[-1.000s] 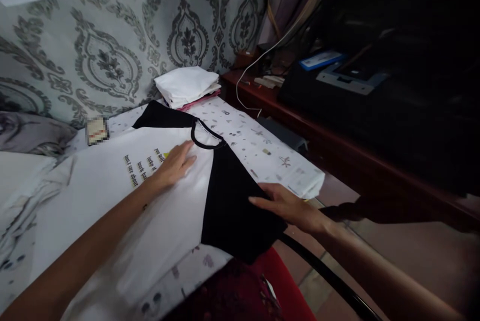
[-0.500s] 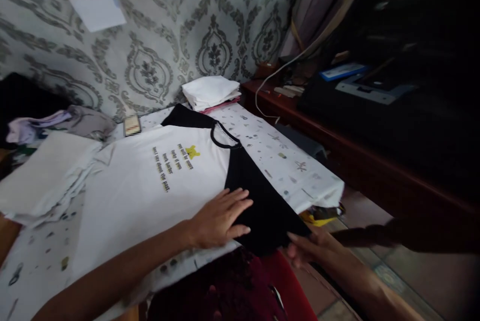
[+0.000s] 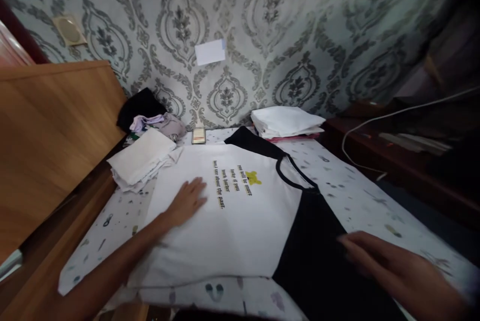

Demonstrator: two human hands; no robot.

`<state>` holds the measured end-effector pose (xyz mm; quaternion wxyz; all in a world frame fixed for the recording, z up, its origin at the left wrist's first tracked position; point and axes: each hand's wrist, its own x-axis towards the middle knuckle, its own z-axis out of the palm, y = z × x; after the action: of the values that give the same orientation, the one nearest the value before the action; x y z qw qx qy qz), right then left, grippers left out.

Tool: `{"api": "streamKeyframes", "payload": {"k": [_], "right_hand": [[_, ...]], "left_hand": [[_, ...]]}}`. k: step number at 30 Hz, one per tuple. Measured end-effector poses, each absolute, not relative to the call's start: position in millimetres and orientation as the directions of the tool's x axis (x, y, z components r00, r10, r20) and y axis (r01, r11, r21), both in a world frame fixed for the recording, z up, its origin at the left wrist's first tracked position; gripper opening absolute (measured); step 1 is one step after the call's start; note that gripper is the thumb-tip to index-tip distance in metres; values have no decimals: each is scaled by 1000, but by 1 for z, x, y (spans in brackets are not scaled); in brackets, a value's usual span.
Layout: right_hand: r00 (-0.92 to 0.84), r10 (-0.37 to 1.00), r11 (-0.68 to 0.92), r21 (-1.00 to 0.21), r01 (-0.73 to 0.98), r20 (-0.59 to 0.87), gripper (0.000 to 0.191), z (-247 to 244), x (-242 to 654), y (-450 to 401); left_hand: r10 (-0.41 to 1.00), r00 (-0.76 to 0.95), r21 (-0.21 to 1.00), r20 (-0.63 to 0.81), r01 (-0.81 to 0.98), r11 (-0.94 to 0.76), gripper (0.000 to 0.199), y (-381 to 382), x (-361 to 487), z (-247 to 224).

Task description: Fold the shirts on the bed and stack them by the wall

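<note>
A white T-shirt (image 3: 240, 231) with black raglan sleeves lies spread on the bed, its neckline toward the right. Dark lettering and a yellow figure are printed on its front. My left hand (image 3: 186, 202) rests flat on the white body, left of the print, fingers stretched and holding nothing. Over the outer edge of the near black sleeve (image 3: 318, 246) is my right hand (image 3: 397, 266). Its fingers look bent and are blurred, so whether they grip or only touch the cloth is unclear.
Folded white clothes (image 3: 287, 120) are stacked by the wall. Light folded cloth (image 3: 142, 156) and a rumpled clothes pile (image 3: 144, 108) lie at the left, beside a wooden panel (image 3: 56, 131). A small framed card (image 3: 198, 135) stands at the back. A white cable (image 3: 348, 136) hangs on the right.
The view has swung left. My left hand has moved from beside the near sleeve to the shirt's body. My right hand has left the sleeve's end and is now higher along its outer edge.
</note>
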<state>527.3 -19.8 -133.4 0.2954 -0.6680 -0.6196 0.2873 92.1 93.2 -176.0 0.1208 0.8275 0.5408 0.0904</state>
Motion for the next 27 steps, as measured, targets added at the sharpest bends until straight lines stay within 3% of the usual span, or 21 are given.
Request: {"api": "streamKeyframes", "payload": {"k": [3, 9, 12, 15, 19, 25, 27], "right_hand": [[-188, 978, 75, -692, 718, -88, 29, -128, 475, 33], [-560, 799, 573, -562, 597, 218, 32, -154, 383, 85], [-717, 654, 724, -472, 503, 240, 39, -164, 345, 80], [-819, 547, 784, -449, 428, 173, 45, -166, 317, 65], [-852, 503, 791, -472, 388, 143, 43, -168, 305, 55], [-844, 503, 793, -488, 364, 188, 41, -179, 306, 60], [-846, 497, 796, -489, 355, 194, 41, -181, 306, 61]], "left_hand": [[965, 259, 224, 52, 938, -264, 53, 134, 54, -179], [982, 132, 151, 137, 977, -153, 39, 194, 25, -173], [981, 93, 126, 171, 985, -115, 33, 207, 28, -173], [983, 64, 110, 170, 990, -84, 32, 212, 34, -171], [993, 31, 109, 113, 993, -43, 39, 202, 48, -171], [929, 365, 286, 58, 886, -366, 57, 145, 91, -190], [919, 388, 288, 67, 875, -390, 56, 137, 88, -194]]}}
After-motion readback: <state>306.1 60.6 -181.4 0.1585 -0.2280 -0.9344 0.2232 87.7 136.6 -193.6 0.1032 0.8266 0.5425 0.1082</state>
